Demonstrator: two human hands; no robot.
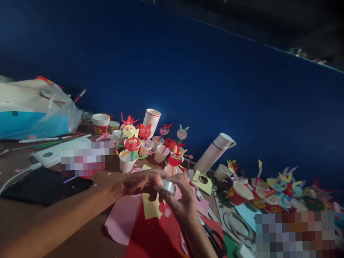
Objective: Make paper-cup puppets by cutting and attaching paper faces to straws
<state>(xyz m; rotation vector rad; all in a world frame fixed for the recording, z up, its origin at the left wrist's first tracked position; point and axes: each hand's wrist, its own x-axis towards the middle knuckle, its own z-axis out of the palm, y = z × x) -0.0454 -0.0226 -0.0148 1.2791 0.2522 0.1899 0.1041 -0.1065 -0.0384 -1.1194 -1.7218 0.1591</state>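
Observation:
My left hand (144, 183) and my right hand (182, 199) meet over the work area, both closed on a small round silvery roll (168, 186) that looks like clear tape. The roll sits between the fingertips of the two hands. Below them lie a red paper sheet (154, 240), a pink paper piece (124, 220) and a yellow paper piece (152, 209) with a jagged edge. Black-handled scissors (215, 237) lie beside my right forearm. Just beyond my hands stands a white cup with a red paper face (175, 159).
Several decorated cups (128, 160) stand behind my hands, with more (240, 193) at the right. A white bottle (214, 153) leans in view. A black phone-like slab (46, 186), a white power bank (52, 155) and a plastic bag (70, 114) are at left.

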